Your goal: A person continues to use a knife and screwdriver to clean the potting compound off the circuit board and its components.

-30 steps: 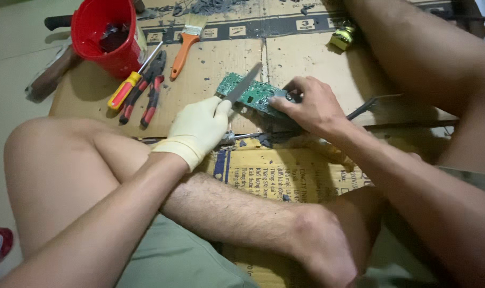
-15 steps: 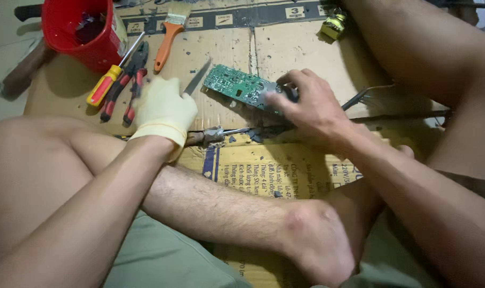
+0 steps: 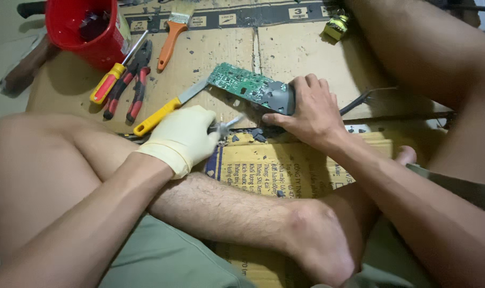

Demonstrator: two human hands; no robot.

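My right hand (image 3: pixel 306 109) presses a green circuit board (image 3: pixel 242 84) down on the cardboard (image 3: pixel 301 53), fingers over its grey right end. My left hand (image 3: pixel 183 137), in a pale rubber glove, is closed around a small metal tool (image 3: pixel 227 124) whose blurred tip points toward the board's near edge. A yellow-handled knife (image 3: pixel 160 116) lies on the cardboard just beyond the left hand, its blade reaching the board's left corner. I sit cross-legged, with my legs around the work spot.
At the back left stands a red bucket (image 3: pixel 82 29). Beside it lie a yellow-and-red screwdriver (image 3: pixel 110 82), red-handled pliers (image 3: pixel 134 85) and an orange-handled brush (image 3: pixel 172 34). A small yellow component (image 3: pixel 336 26) sits at the back. A black cable (image 3: pixel 360 101) runs right of the board.
My left hand has let go of the yellow-handled knife, which now lies on the cardboard, and has closed on a small metal tool nearer to me. The right hand stays on the board.
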